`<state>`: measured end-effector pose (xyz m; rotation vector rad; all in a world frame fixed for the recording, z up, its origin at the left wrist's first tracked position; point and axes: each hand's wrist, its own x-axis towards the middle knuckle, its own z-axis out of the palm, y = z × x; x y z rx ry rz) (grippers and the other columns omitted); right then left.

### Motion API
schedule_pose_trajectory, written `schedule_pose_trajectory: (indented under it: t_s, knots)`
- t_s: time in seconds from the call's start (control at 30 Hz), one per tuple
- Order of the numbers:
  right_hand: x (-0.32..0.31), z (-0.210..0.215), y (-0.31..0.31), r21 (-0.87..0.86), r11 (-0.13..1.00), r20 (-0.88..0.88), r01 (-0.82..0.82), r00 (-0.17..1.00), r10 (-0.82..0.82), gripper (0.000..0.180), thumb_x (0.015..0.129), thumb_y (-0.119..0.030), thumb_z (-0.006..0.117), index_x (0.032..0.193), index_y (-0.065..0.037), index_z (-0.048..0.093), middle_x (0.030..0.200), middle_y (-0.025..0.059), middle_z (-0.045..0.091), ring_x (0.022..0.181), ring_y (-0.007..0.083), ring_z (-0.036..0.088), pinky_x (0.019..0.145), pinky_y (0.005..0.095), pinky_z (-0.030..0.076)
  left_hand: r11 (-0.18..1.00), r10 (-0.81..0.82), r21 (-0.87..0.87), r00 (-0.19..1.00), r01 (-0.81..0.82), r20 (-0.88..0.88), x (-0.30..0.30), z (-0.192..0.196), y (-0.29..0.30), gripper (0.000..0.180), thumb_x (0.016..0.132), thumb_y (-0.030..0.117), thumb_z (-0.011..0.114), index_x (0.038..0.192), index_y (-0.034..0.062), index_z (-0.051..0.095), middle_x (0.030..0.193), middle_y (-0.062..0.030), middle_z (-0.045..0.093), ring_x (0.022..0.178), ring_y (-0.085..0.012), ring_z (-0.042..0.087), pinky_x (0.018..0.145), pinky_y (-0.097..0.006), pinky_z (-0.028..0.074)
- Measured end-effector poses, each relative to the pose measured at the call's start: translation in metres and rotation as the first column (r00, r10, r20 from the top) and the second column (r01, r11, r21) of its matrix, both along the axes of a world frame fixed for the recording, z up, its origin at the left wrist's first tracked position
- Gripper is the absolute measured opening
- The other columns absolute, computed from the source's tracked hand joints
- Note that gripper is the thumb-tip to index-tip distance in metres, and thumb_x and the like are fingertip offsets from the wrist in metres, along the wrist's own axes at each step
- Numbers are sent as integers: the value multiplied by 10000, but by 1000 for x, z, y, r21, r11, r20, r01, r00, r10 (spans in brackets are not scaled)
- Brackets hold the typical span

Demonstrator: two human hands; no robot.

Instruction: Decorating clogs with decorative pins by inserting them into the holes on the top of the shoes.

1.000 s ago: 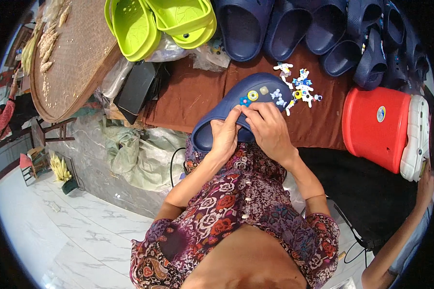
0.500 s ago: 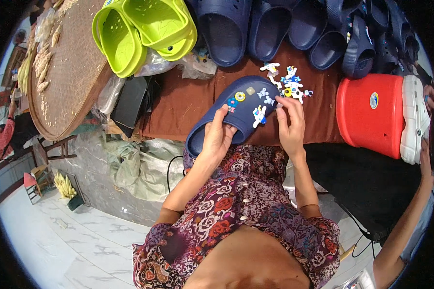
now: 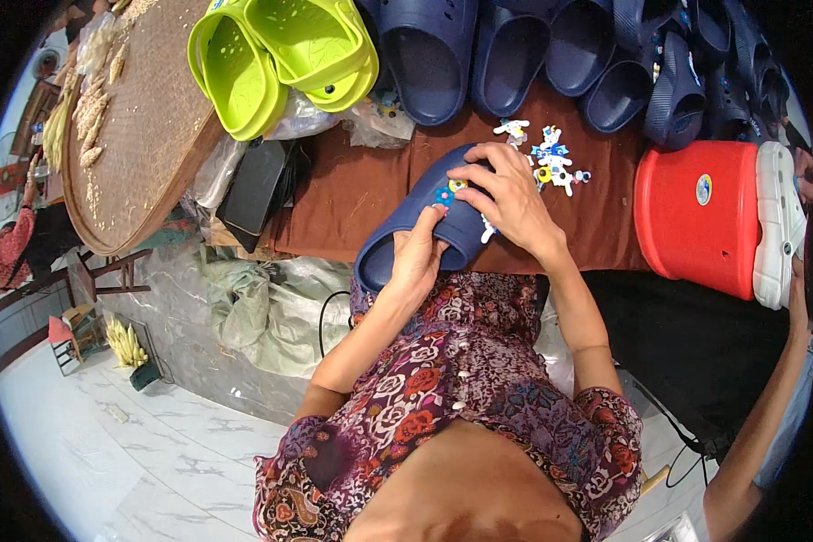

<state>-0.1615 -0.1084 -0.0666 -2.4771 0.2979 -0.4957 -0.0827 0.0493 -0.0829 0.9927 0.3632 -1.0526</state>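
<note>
A navy clog (image 3: 384,262) lies at the table's near edge, toe pointing away to the right. My left hand (image 3: 413,257) is closed on the side of its opening, thumb on top and fingers inside. My right hand (image 3: 515,199) reaches over the toe, fingers bent around a spot by the yellow ring-shaped shoe charm (image 3: 457,185); its fingertips cover whatever is between them. A blue flower charm (image 3: 443,196) shows by my left thumb. Partly under my right hand is a white figure charm (image 3: 488,231). Loose shoe charms (image 3: 553,163) lie in a pile beyond the toe.
Lime-green clogs (image 3: 285,63) and several navy clogs (image 3: 425,63) line the table's far side. A red stool or bucket (image 3: 696,221) and a white clog (image 3: 779,226) are at right, near another person's arm (image 3: 768,406). A round woven tray (image 3: 149,126) stands at left.
My right hand has moved left from the toe's edge onto the clog's top, covering several charms. My left hand keeps its hold.
</note>
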Motion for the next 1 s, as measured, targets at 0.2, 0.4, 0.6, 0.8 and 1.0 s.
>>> schedule_pose_trajectory:
  t_s: [0.2, 0.4, 0.6, 0.8, 1.0]
  knots:
    - [2, 1, -1, 21, 1000, -30, -10, 999, 11, 182, 850, -202, 696, 1015, -128, 714, 1118, 72, 591, 1097, 293, 533, 958, 429, 404, 999, -33, 14, 999, 32, 25, 1, 0, 2, 312, 895, 103, 670, 1168, -21, 582, 1102, -86, 656, 980, -190, 673, 838, -376, 583]
    - [-5, -10, -3, 146, 983, 62, 111, 991, -121, 213, 879, -136, 675, 1086, -97, 709, 1136, 97, 605, 1099, 295, 557, 964, 412, 426, 994, -46, -98, 998, 41, -49, 7, -10, 1, 364, 951, 184, 626, 1234, -29, 542, 1188, -128, 647, 1068, -220, 660, 907, -398, 564]
    - [-43, -6, 9, 266, 861, 216, 435, 843, -492, 160, 915, 8, 625, 1061, -11, 687, 1042, 127, 624, 946, 245, 613, 825, 324, 490, 990, -59, -136, 984, 37, -166, 12, -1, 3, 447, 981, 275, 557, 1317, -13, 496, 1325, -153, 602, 1218, -270, 591, 1067, -441, 454]
    - [-75, -28, 69, 553, 671, 104, 494, 758, -644, 163, 923, 50, 596, 1082, 28, 571, 984, 80, 554, 853, 145, 563, 752, 274, 480, 980, -45, -197, 973, 0, -228, 13, 22, 10, 489, 984, 297, 537, 1374, 13, 461, 1413, -135, 542, 1294, -271, 534, 1127, -460, 392]
    - [-77, -50, 114, 767, 606, 8, 212, 941, -339, 691, 869, -30, 711, 1430, 6, 309, 1232, 124, 534, 1066, 192, 585, 873, 336, 512, 941, 16, -309, 928, -140, -372, 17, 52, -4, 450, 1007, 285, 483, 1348, -8, 496, 1371, -163, 581, 1282, -298, 552, 1123, -468, 413]
